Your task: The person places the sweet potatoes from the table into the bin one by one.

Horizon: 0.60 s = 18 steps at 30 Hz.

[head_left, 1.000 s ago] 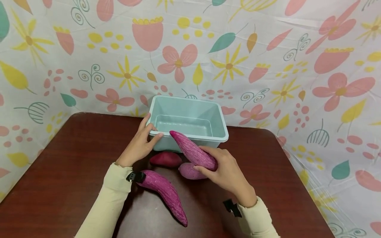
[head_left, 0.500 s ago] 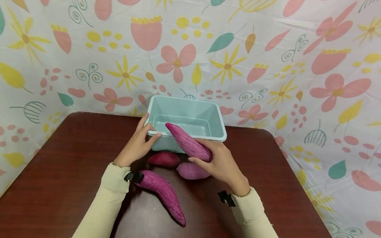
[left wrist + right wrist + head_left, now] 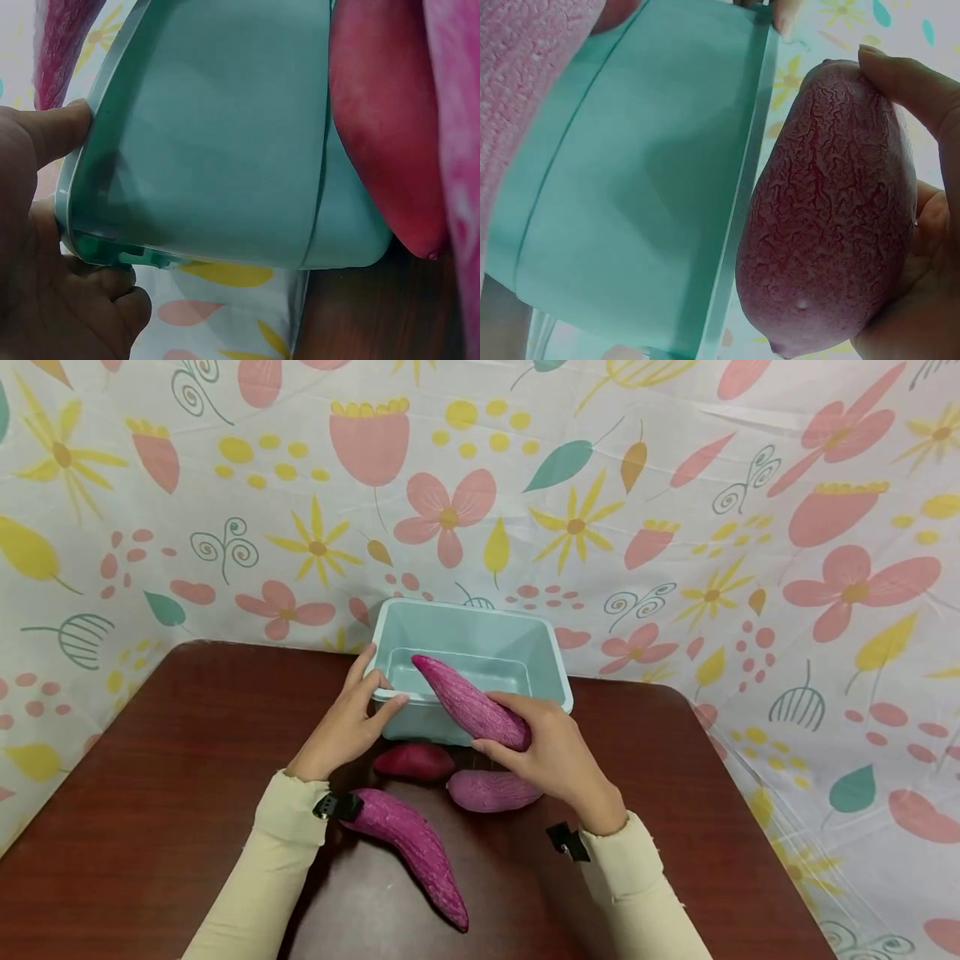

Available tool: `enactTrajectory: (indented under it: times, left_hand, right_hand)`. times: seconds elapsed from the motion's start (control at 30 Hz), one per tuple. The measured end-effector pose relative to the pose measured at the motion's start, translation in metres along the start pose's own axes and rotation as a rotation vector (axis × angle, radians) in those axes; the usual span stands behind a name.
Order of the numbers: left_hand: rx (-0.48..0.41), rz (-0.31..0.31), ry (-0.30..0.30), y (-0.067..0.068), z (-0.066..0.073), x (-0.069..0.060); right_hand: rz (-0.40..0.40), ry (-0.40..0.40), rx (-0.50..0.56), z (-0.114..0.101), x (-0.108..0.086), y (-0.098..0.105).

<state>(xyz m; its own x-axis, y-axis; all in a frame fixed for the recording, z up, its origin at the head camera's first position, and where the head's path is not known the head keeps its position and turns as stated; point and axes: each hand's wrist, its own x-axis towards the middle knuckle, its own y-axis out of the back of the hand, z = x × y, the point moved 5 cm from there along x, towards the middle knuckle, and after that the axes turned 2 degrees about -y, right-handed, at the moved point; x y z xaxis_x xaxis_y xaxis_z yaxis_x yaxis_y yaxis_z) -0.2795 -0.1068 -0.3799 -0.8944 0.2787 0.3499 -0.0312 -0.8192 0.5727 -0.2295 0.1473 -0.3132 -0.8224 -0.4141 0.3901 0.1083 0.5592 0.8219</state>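
Observation:
My right hand [image 3: 558, 752] grips a long purple sweet potato [image 3: 471, 703] by its thick end. Its pointed end reaches over the near rim of a light-blue plastic bin [image 3: 562, 681], and in the right wrist view the wrinkled sweet potato [image 3: 829, 217] is close to that rim. At the bin's near left corner, my left hand [image 3: 341, 727] holds the rim; the left wrist view shows the thumb [image 3: 64, 127] on it and fingers curled beneath. On the table lie a red sweet potato [image 3: 414, 762], a lilac one [image 3: 491, 792] and a long, curved magenta one [image 3: 412, 843].
The dark wooden table [image 3: 187, 793] runs back to a white cloth [image 3: 480, 485] printed with flowers and leaves. A black strap [image 3: 337, 807] is on the left wrist, and another black strap [image 3: 567, 842] is at the right wrist.
My right hand has moved forward and slightly left with the sweet potato, bringing its tip over the bin. More of the lilac sweet potato shows. The left hand keeps its hold.

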Motion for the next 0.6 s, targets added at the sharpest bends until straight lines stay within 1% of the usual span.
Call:
enactTrajectory:
  times: [0.2, 0.43, 0.6]
  left_hand:
    - [0.009, 0.006, -0.003, 0.0, -0.001, 0.001]
    - [0.01, 0.003, 0.0, 0.001, -0.001, 0.002]
    - [0.009, -0.005, 0.01, 0.001, 0.0, 0.001]
  right_hand:
    - [-0.024, -0.003, 0.043, -0.002, 0.01, 0.003]
    - [-0.004, 0.027, 0.041, -0.004, 0.023, 0.003]
    - [-0.012, 0.022, 0.046, -0.001, 0.03, 0.001]
